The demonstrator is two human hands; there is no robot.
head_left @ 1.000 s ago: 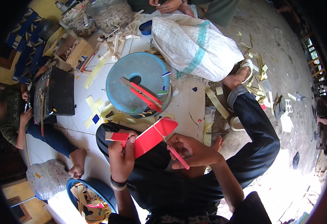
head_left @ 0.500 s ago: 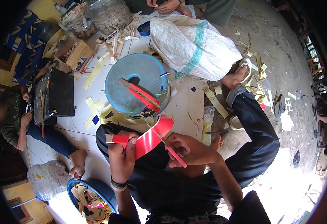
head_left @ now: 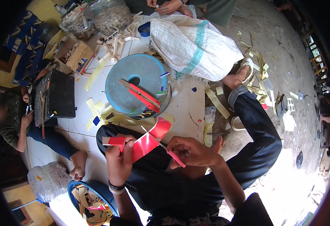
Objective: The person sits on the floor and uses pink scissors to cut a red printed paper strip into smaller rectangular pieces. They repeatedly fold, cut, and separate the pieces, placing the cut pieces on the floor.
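Between the thumb and fingers of my left hand [head_left: 119, 160] is a shiny red strip [head_left: 145, 147]. The same hand grips a small block [head_left: 113, 141] with red on it. My right hand [head_left: 197, 151] is closed around pink-handled scissors [head_left: 177, 158], whose blades lie across the strip. Past the blades, the strip's far part [head_left: 161, 129] bends away; I cannot tell whether it is fully cut through. Just beyond my hands a blue round plastic seat-like top [head_left: 121, 81] with a centre hole carries a red-handled folding tool [head_left: 144, 97].
A white woven sack [head_left: 180, 41] lies beyond the round top. Yellow strips [head_left: 93, 113] are scattered on the tiles. At lower left stands a blue bucket [head_left: 110, 196] of scraps. A co-worker sits at the left by a black box [head_left: 61, 94]; another person's hands [head_left: 168, 6] show at the top.
My left hand has shifted slightly left with the strip and block. The scissor blades now reach across the strip, and its far part stands at a sharper angle.
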